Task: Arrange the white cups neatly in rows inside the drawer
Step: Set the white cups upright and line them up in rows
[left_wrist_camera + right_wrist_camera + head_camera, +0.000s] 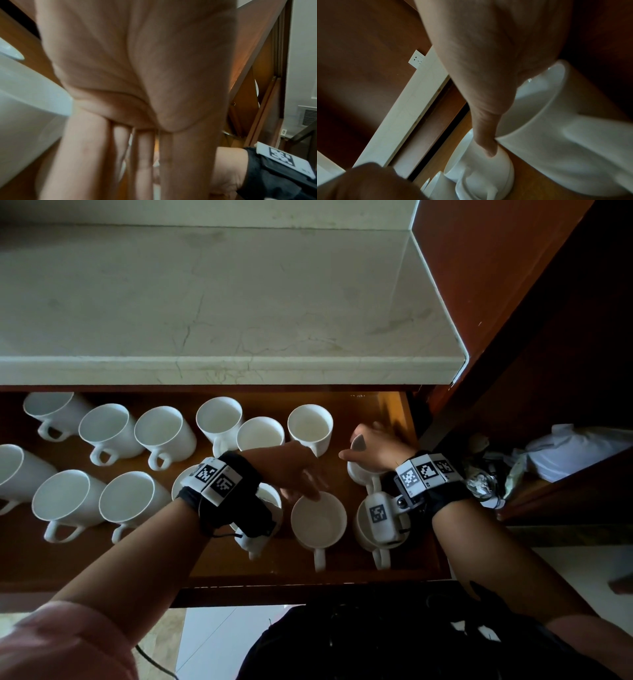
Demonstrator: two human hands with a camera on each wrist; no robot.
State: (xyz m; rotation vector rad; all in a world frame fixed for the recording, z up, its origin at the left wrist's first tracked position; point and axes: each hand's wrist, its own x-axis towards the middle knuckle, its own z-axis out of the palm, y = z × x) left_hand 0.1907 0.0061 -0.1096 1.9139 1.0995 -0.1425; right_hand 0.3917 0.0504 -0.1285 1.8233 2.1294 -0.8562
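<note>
Several white cups with handles stand upright in two rough rows inside the open wooden drawer (409,419). My left hand (308,487) reaches down with straight fingers (144,159) that touch the far rim of a front-row cup (318,520). To its right, my right hand (366,446) sits on top of another cup (359,475) and holds it at the rim. In the right wrist view the palm (488,81) covers that cup's mouth (565,142) and one finger (486,142) runs down beside its rim. A further cup (373,537) stands under my right wrist.
A pale stone countertop (205,302) overhangs the back of the drawer. The left half of the drawer holds tidy cups such as this one (68,501). To the right is a dark cupboard shelf with white bags and clutter (565,450). A neighbouring cup (25,101) is close to my left hand.
</note>
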